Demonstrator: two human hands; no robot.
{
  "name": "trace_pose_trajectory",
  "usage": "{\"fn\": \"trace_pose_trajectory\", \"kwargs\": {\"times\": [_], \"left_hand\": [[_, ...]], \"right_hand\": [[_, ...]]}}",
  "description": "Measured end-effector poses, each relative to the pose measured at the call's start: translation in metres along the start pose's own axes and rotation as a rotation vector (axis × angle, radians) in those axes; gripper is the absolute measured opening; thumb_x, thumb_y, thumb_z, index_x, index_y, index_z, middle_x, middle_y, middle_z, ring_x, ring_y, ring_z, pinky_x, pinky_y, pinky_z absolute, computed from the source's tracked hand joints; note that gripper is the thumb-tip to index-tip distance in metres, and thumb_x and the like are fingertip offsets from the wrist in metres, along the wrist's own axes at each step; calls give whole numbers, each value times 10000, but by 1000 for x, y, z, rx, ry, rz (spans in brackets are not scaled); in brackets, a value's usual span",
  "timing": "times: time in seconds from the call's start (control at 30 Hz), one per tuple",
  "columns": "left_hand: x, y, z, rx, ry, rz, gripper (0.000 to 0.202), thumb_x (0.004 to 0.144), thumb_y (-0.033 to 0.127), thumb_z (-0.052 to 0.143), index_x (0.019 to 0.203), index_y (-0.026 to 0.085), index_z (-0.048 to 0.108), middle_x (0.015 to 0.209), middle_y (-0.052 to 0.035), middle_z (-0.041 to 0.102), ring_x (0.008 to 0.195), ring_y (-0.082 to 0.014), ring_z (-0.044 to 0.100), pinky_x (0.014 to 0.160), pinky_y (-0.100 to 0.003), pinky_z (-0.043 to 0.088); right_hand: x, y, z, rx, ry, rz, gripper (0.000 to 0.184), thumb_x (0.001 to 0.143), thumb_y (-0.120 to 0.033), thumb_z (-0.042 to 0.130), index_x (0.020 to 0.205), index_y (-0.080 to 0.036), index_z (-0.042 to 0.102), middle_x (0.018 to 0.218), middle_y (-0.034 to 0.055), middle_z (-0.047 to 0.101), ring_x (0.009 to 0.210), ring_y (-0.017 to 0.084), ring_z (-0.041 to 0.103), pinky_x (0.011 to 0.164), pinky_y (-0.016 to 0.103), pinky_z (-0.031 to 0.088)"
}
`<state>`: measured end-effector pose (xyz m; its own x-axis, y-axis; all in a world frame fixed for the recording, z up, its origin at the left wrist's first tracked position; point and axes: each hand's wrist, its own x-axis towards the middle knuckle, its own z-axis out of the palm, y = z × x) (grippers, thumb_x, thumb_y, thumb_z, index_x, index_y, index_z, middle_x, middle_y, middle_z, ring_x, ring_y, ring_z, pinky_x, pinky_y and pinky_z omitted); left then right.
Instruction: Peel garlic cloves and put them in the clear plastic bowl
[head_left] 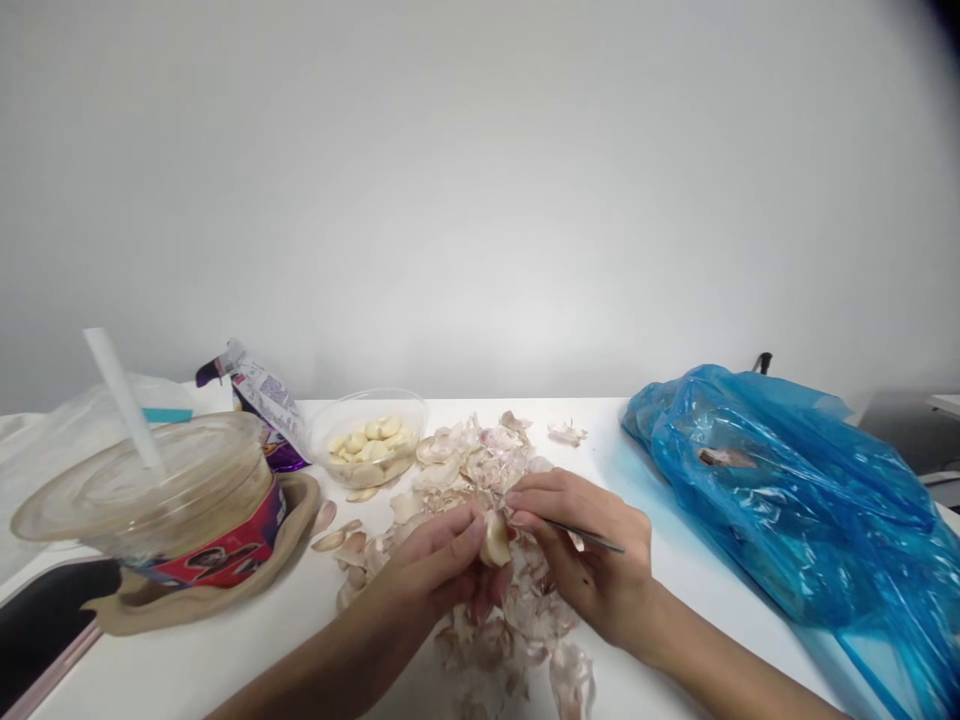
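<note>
Between the fingers of my left hand [442, 565] is a garlic clove [495, 540], pale and partly covered in skin. My right hand [592, 560] grips a thin metal tool [589, 538], whose handle end sticks out to the right past the fingers; its working end is hidden by the fingertips at the top of the clove. Both hands meet over a heap of garlic skins [480, 455]. Behind and to the left, a clear plastic bowl [367, 470] holds several peeled cloves. A few unpeeled cloves [349, 540] lie left of my left hand.
On the left, a lidded drink cup [217, 540] with a straw stands in a cardboard carrier [289, 540]. Behind it is a purple snack bag [270, 410]. A dark phone-like object [56, 610] lies at the lower left. A blue plastic bag [780, 510] fills the right side.
</note>
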<state>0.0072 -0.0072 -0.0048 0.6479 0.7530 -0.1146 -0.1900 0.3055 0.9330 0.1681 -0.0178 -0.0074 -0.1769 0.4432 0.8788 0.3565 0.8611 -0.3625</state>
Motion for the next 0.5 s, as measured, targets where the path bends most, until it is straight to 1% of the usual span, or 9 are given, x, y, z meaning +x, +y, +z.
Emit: {"fn": "trace_pose_trajectory", "kwargs": {"times": [0.17,0.37,0.5], "left_hand": [[0,-3,-2,-1,1,6,258,857,313,406,703,155,540,637,0,506,586,-113,426,549,-237,336],[1,-11,-5,2,61,5,187,848,270,434,787,171,580,690,-1,528,632,-114,445,580,-231,350],[2,-13,-5,27,25,-1,186,836,268,457,729,165,568,634,10,520,588,-112,435,561,-239,332]], "right_hand": [[-1,0,-1,-8,-57,-10,205,783,-37,533,954,-130,596,843,79,641,776,157,599,657,281,517],[-2,2,0,-20,-105,-37,191,794,-56,529,961,-124,591,859,81,632,774,149,592,657,271,513],[-3,2,1,-33,-113,-37,177,805,-70,519,955,-131,591,854,75,632,768,150,596,653,271,516]]}}
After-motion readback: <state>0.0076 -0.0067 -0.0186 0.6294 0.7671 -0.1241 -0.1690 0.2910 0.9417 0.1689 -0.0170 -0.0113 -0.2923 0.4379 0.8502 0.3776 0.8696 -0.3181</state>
